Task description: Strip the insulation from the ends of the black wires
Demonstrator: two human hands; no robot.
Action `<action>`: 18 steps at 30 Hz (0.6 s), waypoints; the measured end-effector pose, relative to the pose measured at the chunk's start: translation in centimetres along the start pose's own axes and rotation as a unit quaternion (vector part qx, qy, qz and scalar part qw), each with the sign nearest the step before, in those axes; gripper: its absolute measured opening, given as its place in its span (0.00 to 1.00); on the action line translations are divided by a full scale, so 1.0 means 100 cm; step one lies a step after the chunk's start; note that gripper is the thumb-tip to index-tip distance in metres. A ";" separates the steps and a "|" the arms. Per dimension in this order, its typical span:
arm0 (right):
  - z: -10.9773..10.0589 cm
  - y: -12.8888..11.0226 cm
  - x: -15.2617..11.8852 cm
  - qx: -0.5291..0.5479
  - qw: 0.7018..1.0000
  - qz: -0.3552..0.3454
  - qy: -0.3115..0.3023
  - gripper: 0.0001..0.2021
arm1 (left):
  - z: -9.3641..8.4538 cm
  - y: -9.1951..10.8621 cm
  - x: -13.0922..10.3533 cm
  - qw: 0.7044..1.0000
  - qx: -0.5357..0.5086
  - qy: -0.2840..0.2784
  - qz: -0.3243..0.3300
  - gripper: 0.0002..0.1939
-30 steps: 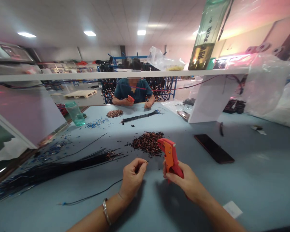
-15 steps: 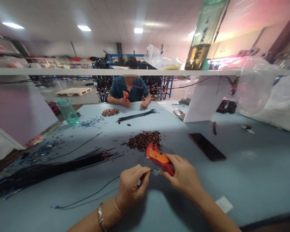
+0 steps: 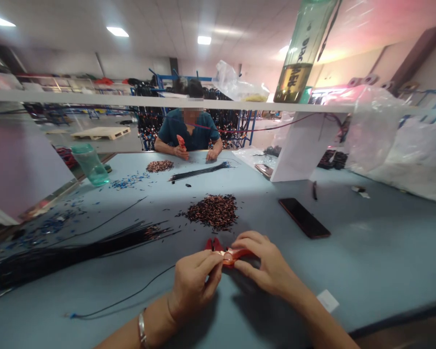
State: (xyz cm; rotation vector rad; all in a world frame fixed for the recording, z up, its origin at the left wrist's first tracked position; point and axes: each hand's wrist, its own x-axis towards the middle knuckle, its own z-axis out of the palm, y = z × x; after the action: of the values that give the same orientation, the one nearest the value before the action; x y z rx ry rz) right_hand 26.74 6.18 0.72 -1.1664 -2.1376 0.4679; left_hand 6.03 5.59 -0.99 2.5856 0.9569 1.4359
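Observation:
My left hand point(image 3: 199, 278) pinches the end of a thin black wire point(image 3: 145, 286) between thumb and fingertips. From there the wire trails left across the table to a blue-tipped end. In my right hand point(image 3: 263, 261) is a red and orange wire stripper point(image 3: 236, 256), its handles between thumb and fingers. The stripper's head lies close behind my left fingertips, and those fingers cover the wire's near end. Just beyond the tool sits a pile of small black and copper-coloured bits point(image 3: 214, 212). To the left lies a bundle of black wires point(image 3: 105, 249) with coppery ends.
A black phone point(image 3: 304, 218) lies to the right. Blue bits point(image 3: 129, 181) and a green cup point(image 3: 90, 167) are at the left. Across the table a person point(image 3: 189, 128) holds a red tool point(image 3: 181, 143). A white shelf point(image 3: 131, 101) spans above, carrying a bottle point(image 3: 298, 63).
The wire stripper has come down and left, turning so its head sits at my left fingertips. The wire's tip, bare to view before, is now hidden. The view has shifted slightly.

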 end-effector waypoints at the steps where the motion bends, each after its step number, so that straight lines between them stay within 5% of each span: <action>1: -0.002 -0.001 0.000 0.032 0.999 -0.013 0.018 0.07 | 0.000 0.000 0.000 1.000 0.002 0.000 -0.001 0.08; 11: 0.006 -0.006 0.001 0.037 0.988 -0.119 0.096 0.06 | 0.003 0.000 0.001 1.000 -0.003 -0.003 0.004 0.09; 18: 0.006 -0.006 0.000 0.061 0.988 -0.108 0.096 0.06 | 0.003 0.003 0.002 1.000 -0.019 0.000 0.014 0.09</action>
State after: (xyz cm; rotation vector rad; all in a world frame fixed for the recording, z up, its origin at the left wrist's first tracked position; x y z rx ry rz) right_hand 25.94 5.84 0.60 -0.8640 -2.0099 0.3672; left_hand 6.46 5.52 -0.87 2.5822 0.8875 1.4466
